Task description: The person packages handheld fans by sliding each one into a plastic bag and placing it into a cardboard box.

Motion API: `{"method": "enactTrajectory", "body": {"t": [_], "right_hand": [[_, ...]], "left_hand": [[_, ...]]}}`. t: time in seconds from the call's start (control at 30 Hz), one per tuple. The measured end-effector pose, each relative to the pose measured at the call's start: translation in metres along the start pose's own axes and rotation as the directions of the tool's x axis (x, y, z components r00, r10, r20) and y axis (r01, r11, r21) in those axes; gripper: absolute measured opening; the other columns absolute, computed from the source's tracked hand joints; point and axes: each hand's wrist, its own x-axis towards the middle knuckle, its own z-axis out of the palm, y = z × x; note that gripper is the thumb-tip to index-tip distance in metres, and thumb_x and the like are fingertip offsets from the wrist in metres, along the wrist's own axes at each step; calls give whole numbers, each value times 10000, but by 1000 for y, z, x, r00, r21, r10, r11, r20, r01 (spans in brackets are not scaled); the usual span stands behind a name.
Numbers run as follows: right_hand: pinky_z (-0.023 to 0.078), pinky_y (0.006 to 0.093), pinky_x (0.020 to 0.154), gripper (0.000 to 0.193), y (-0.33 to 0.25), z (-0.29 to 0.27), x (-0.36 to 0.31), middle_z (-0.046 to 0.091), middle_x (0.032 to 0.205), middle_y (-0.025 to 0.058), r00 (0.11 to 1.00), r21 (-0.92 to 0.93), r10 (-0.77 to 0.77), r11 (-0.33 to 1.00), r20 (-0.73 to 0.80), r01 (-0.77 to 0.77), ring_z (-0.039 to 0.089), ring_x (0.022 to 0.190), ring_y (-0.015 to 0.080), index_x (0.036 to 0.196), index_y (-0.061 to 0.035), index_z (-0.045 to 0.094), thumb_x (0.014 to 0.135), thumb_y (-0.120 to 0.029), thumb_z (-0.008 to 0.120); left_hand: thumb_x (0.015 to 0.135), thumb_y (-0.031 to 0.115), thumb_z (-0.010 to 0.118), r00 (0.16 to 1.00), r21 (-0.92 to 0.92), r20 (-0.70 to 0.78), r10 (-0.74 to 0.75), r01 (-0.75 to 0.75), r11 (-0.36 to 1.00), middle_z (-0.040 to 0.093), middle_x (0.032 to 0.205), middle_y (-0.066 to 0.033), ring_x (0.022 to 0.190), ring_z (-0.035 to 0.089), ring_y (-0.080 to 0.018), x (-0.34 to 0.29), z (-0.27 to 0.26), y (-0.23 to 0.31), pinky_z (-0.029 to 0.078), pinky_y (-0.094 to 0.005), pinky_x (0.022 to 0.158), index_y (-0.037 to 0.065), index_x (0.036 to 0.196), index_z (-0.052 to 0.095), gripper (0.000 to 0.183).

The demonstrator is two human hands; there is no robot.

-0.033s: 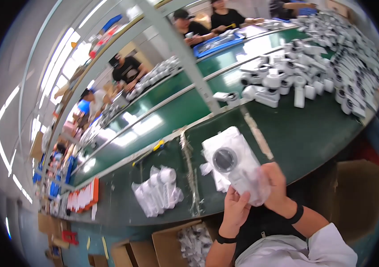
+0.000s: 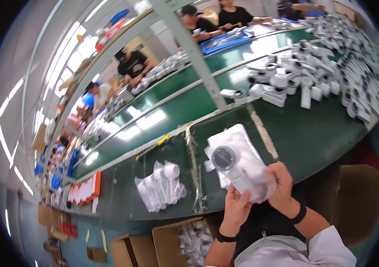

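A white plastic housing point(image 2: 241, 174) with a round dark grey end is held inside a clear plastic bag point(image 2: 266, 184), over a pile of white plastic bags point(image 2: 225, 135) on the dark green worktable point(image 2: 314, 133). My left hand point(image 2: 236, 207) grips its near end, thumb on top. At the right side of the bag, my right hand point(image 2: 280, 184) has its fingers closed on the film; some fingertips are hidden. Left of the pile lie several bagged white housings point(image 2: 160, 184) in a row.
Unbagged white housings point(image 2: 283, 80) heap up at the far right. A yellow-handled tool point(image 2: 163, 140) and an orange box point(image 2: 92, 186) lie to the left. Below the table edge stand cardboard cartons point(image 2: 165, 242), one holding white pieces. Co-workers point(image 2: 134, 66) sit beyond the green conveyor point(image 2: 171, 104).
My right hand has shifted slightly to the right with the bag's edge. The view has also turned a little; both hands keep their hold.
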Motion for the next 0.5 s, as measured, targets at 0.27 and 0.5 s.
{"method": "enactTrajectory", "body": {"t": [0.27,0.5], "right_hand": [[446,231,552,119,1,4,-21,617,735,46,894,138,10,987,448,-81,557,610,85,949,-3,654,842,-29,699],[440,201,547,131,38,-7,-30,630,715,13,798,41,298,927,524,-373,538,615,30,972,2,663,863,-65,692]], "left_hand": [[899,43,641,846,331,-253,470,-381,863,646,1087,-143,879,684,-273,-58,-62,74,620,-383,619,-11,1196,537,320],[883,60,661,147,908,-418,896,73,412,613,1041,-126,786,630,-176,-121,-158,198,574,-263,516,-76,1212,542,375]]}}
